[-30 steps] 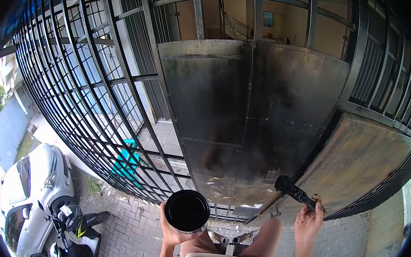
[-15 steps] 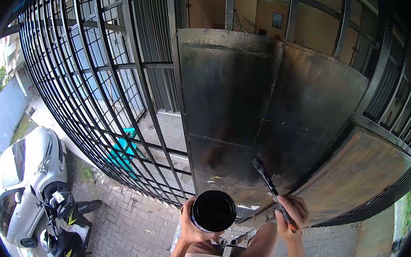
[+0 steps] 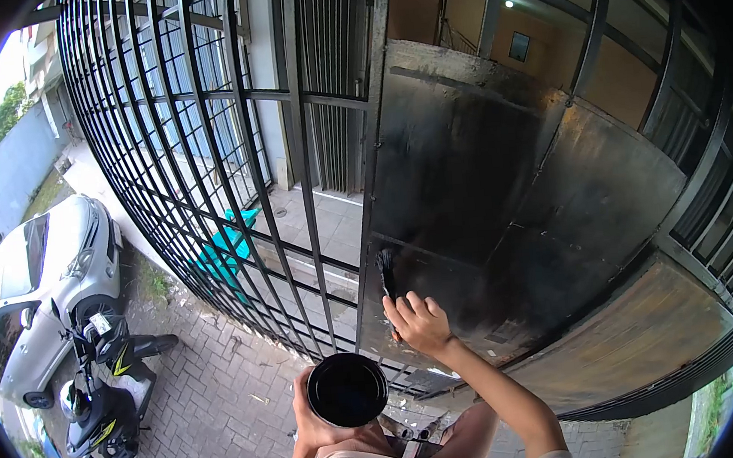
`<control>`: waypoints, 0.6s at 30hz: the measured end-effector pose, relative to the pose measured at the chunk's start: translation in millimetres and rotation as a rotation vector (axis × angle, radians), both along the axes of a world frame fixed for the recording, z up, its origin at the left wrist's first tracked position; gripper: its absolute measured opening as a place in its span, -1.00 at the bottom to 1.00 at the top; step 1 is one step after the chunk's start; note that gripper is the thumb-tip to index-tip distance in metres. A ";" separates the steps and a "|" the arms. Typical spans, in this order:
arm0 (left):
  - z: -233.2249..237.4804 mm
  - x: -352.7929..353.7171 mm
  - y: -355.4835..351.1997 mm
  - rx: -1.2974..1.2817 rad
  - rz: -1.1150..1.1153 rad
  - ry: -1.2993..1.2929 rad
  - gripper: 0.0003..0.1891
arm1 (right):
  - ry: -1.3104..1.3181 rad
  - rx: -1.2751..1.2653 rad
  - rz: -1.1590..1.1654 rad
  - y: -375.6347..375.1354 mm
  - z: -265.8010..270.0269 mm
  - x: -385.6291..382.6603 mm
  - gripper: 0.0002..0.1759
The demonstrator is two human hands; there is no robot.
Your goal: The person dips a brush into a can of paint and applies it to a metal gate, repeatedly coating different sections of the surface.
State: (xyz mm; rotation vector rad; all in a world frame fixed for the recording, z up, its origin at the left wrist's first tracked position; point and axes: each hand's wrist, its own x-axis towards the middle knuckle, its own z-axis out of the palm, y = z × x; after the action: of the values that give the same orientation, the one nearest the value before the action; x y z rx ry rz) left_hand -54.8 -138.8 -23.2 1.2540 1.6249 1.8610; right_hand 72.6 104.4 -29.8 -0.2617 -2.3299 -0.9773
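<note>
My left hand (image 3: 310,416) is wrapped round the side of an open can of black paint (image 3: 347,391), held upright in front of my lap. In my right hand (image 3: 421,321) is a paintbrush (image 3: 387,270), gripped by its handle. Its black bristles point up and lie at the left part of a metal gate panel (image 3: 456,162). Dark wet-looking paint covers the panel's middle, while its lower edge and top show patchy, worn metal. Part of the brush handle is hidden behind my fingers.
Black gate bars (image 3: 206,155) curve up on the left, with a teal plastic chair (image 3: 230,244) behind them. A motorcycle (image 3: 108,396) and a white car (image 3: 53,288) stand on the paving at the left. A brownish panel (image 3: 641,328) is at the lower right.
My right hand has moved left and up with the brush, from the lower middle of the panel to its left part. The view has turned slightly left; the can stays in my left hand.
</note>
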 end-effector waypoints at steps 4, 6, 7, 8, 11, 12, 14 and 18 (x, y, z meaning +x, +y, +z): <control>-5.1 -10.3 -7.2 -0.028 0.063 0.002 0.11 | -0.168 -0.018 0.048 9.4 -18.3 -3.7 -0.52; -5.6 -12.4 -3.9 -0.012 0.058 -0.019 0.11 | -0.177 -0.095 0.109 8.7 -11.5 -4.3 -0.53; -5.0 -13.1 -3.4 -0.008 0.053 -0.030 0.12 | -0.199 -0.094 0.137 8.1 -10.2 -4.7 -0.54; -2.8 -12.9 -1.8 -0.008 0.056 -0.019 0.11 | -0.218 -0.091 0.162 8.7 -7.1 -6.4 -0.56; 1.4 -8.6 7.6 0.017 0.046 -0.030 0.10 | -0.147 -0.188 0.102 18.8 13.3 -11.7 -0.66; -0.6 -8.3 9.3 0.021 0.039 -0.034 0.10 | -0.102 -0.171 0.086 20.0 19.1 -11.5 -0.69; -3.4 -10.4 10.9 0.026 0.024 -0.035 0.12 | -0.014 -0.140 0.055 22.2 30.9 -11.1 -0.73; -3.9 -12.5 12.7 0.025 -0.005 -0.022 0.14 | 0.156 -0.012 0.065 10.6 40.8 -5.1 -0.70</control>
State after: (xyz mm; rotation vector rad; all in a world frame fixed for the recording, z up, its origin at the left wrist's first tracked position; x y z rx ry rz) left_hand -67.3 -126.1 -27.1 1.2416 1.5905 1.8906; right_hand 67.5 115.0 11.0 -0.2564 -2.1891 -0.8795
